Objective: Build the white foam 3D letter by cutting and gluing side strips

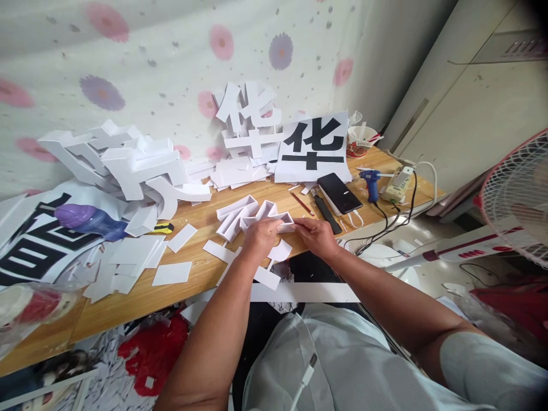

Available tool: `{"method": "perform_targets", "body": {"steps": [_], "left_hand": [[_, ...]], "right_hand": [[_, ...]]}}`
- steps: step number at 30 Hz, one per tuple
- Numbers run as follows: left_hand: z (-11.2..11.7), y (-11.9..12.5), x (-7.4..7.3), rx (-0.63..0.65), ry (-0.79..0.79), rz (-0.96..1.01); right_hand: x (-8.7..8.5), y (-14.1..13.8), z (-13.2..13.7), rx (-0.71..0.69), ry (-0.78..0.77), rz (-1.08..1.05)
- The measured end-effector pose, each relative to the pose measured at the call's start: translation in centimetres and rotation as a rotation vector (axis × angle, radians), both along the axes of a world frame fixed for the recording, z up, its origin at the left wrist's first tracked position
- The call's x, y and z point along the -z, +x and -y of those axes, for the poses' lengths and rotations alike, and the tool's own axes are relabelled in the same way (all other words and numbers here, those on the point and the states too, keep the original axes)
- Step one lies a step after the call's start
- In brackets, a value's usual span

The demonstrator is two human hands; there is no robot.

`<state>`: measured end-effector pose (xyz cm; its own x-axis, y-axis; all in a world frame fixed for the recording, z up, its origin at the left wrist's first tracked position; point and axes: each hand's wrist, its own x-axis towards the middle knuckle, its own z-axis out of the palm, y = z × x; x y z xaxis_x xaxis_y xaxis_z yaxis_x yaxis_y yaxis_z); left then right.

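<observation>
A hollow white foam-board character (pixel 236 216) with thin upright walls lies near the table's front edge. My left hand (pixel 260 237) is closed on its near right part, fingers pressed at the wall. From the other side, my right hand (pixel 317 236) pinches the right end of the same piece. Loose white foam-board offcuts (pixel 268 277) lie under and beside my left hand. Just past my right hand are a black utility knife (pixel 326 212), a red pencil (pixel 302 204) and a black phone (pixel 339 193).
Finished white foam characters (pixel 141 165) are heaped at the back left, with another (pixel 248 123) against the curtain. A printed character sheet (pixel 314 147) leans beside it. A blue glue gun (pixel 371 182) and power strip (pixel 398 184) sit right, near a fan (pixel 520 197).
</observation>
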<state>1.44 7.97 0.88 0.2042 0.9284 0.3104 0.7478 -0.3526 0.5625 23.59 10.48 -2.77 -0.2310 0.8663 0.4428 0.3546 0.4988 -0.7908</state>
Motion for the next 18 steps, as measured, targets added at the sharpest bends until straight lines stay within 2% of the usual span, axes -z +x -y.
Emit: {"method": "perform_targets", "body": {"steps": [6, 18], "left_hand": [[-0.02, 0.12, -0.21, -0.008, -0.028, -0.015], [-0.01, 0.37, -1.0, -0.023, -0.072, -0.048]], "right_hand": [[0.2, -1.02, 0.35, 0.023, 0.057, -0.111], [0.11, -0.93, 0.27, 0.021, 0.128, -0.056]]}}
